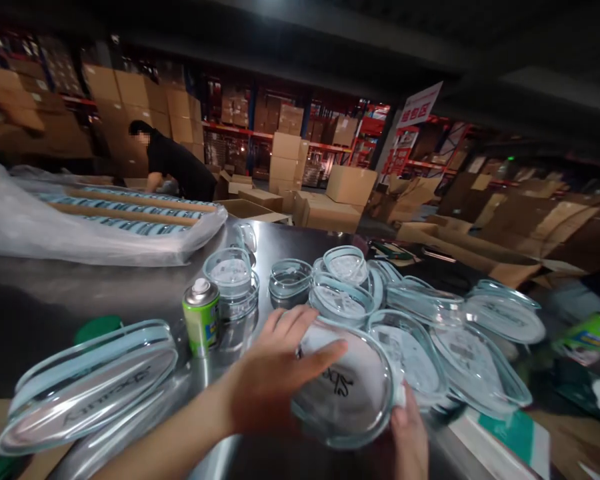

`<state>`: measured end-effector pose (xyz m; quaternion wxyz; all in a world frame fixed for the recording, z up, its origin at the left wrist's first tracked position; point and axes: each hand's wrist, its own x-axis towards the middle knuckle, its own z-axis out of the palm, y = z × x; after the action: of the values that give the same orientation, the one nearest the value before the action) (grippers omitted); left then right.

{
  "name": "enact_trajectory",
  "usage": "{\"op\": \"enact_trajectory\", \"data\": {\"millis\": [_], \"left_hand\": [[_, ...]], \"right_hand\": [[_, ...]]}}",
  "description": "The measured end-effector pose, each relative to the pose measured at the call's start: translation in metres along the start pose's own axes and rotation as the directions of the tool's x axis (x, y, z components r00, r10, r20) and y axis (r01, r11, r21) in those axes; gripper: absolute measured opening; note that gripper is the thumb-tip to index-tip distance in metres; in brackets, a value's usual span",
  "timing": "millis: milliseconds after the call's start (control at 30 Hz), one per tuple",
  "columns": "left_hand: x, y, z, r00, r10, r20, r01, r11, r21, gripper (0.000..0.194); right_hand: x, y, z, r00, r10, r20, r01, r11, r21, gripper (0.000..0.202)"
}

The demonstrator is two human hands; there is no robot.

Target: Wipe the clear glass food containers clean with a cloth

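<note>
Head view: left hand (273, 377) and right hand (410, 433) grasp oval glass dish (363, 380); green can (201, 321) stands on metal table (135, 283).

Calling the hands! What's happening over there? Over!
Left hand holds glass dish, thumb across it. Right hand at its right rim. More dishes crowd behind; spray can stands nearby.

"be" is read on one clear oval glass container (353, 383); "beauty" on another (87, 393); "包区" on a white rectangular sign (421, 105).
</note>
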<state>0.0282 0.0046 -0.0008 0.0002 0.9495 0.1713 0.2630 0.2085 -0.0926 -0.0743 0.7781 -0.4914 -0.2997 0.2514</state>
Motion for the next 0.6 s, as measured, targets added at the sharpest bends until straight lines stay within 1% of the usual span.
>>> {"op": "enact_trajectory", "data": {"millis": [33,100,167,233,300,333,367,400,433,467,500,533,567,600], "left_hand": [[-0.001,0.002,0.002,1.0,0.017,-0.011,-0.017,1.0,0.004,0.089],[-0.001,0.005,0.005,0.999,0.03,-0.025,-0.03,0.999,0.025,0.076],[-0.001,0.005,0.008,0.999,0.031,-0.034,-0.03,0.999,0.044,0.072],[0.0,0.003,0.011,0.997,0.053,-0.057,-0.052,0.998,0.029,0.081],[0.0,0.001,0.012,0.987,0.103,-0.12,-0.112,0.991,-0.07,0.102],[0.0,0.001,0.013,0.982,0.086,-0.17,-0.114,0.98,-0.163,0.113],[-0.001,0.001,0.013,0.975,0.027,-0.221,-0.091,0.954,-0.285,0.122],[-0.002,0.001,0.014,0.964,-0.076,-0.254,-0.044,0.898,-0.437,0.125],[-0.003,0.002,0.016,0.95,-0.2,-0.239,0.013,0.792,-0.61,0.124],[-0.003,0.004,0.018,0.937,-0.306,-0.171,0.064,0.628,-0.775,0.12],[-0.003,0.006,0.02,0.928,-0.366,-0.071,0.099,0.426,-0.899,0.113],[-0.002,0.008,0.023,0.926,-0.376,0.025,0.117,0.224,-0.968,0.106],[-0.001,0.011,0.025,0.926,-0.363,0.102,0.129,0.05,-0.99,0.099],[0.001,0.014,0.027,0.922,-0.353,0.158,0.138,-0.082,-0.987,0.093]], "right_hand": [[-0.001,-0.004,0.001,0.998,0.035,0.045,-0.036,0.999,0.037,0.067],[-0.004,-0.012,0.004,0.99,0.11,0.087,-0.119,0.987,0.105,0.074],[-0.006,-0.019,0.007,0.985,0.164,0.057,-0.17,0.977,0.128,0.076],[-0.004,-0.022,0.007,0.978,0.208,0.021,-0.209,0.964,0.162,0.076],[0.001,-0.023,0.004,0.974,0.227,-0.02,-0.218,0.952,0.215,0.071],[0.005,-0.023,0.002,0.973,0.221,-0.06,-0.201,0.95,0.239,0.068],[0.008,-0.023,-0.001,0.97,0.215,-0.113,-0.18,0.95,0.255,0.064],[0.011,-0.023,-0.002,0.962,0.21,-0.176,-0.16,0.951,0.263,0.06],[0.013,-0.024,-0.004,0.95,0.207,-0.233,-0.143,0.954,0.265,0.056],[0.013,-0.024,-0.005,0.94,0.199,-0.276,-0.127,0.957,0.259,0.054],[0.013,-0.024,-0.005,0.937,0.187,-0.294,-0.113,0.962,0.25,0.054],[0.012,-0.024,-0.005,0.942,0.172,-0.287,-0.103,0.966,0.239,0.056],[0.01,-0.024,-0.004,0.951,0.154,-0.268,-0.092,0.969,0.23,0.059],[0.007,-0.023,-0.004,0.959,0.134,-0.248,-0.079,0.972,0.222,0.063]]}}
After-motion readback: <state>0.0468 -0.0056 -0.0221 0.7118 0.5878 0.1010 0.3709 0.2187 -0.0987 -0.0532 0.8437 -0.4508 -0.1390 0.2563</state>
